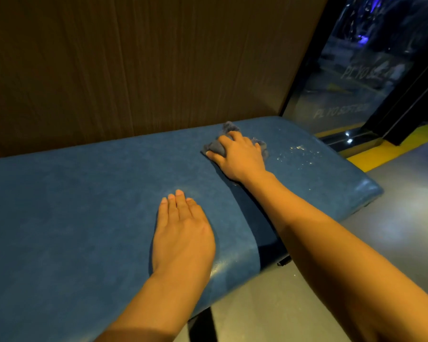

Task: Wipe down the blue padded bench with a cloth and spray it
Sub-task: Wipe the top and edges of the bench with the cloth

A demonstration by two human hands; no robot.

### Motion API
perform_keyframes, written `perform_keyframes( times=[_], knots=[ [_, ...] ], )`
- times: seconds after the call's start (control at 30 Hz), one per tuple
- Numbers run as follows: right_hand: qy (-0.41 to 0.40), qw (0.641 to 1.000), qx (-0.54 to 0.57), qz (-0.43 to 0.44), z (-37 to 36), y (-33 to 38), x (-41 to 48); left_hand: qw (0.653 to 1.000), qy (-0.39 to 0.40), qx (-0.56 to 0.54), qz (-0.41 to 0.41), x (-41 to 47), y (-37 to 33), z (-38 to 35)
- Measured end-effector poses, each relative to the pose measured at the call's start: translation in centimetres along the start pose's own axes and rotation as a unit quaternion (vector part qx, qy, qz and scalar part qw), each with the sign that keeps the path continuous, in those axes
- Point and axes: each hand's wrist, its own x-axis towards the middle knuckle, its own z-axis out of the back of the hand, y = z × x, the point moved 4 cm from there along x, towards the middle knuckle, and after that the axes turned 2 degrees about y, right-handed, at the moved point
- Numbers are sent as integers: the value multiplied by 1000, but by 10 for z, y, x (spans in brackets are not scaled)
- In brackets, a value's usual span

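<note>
On the blue padded bench (84, 206), right hand (237, 156) clenched around a bunched grey cloth (218, 145) near the far end, left hand (181, 233) flat, fingers together, droplets (299, 154) beside the cloth

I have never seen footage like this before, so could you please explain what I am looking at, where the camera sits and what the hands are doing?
There is no machine here: a person wears a camera on the head, looking forward and down at their own bare hands. The right hand presses a bunched grey cloth onto the blue padded bench. The left hand lies flat and empty on the bench. Wet droplets glisten on the padding just beyond the cloth. No spray bottle is in view.
</note>
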Motion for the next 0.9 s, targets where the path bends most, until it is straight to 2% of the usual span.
perform_keyframes(
  times=[0.2,0.47,0.7,0.8,0.9],
  knots=[
    [-28,1000,-4,5,6,4,-55,999,19,27,-10,3,-2,6],
    [-31,999,32,14,18,-5,-141,1000,2,-16,16,9,-6,9],
    [-77,996,54,-6,29,-58,-151,1000,2,3,6,8,-2,5],
    [-64,997,49,-6,35,-88,-144,1000,-26,1,3,10,-17,8],
    [-35,999,37,12,37,-102,-127,997,-57,-42,-32,21,-62,13]
  ],
)
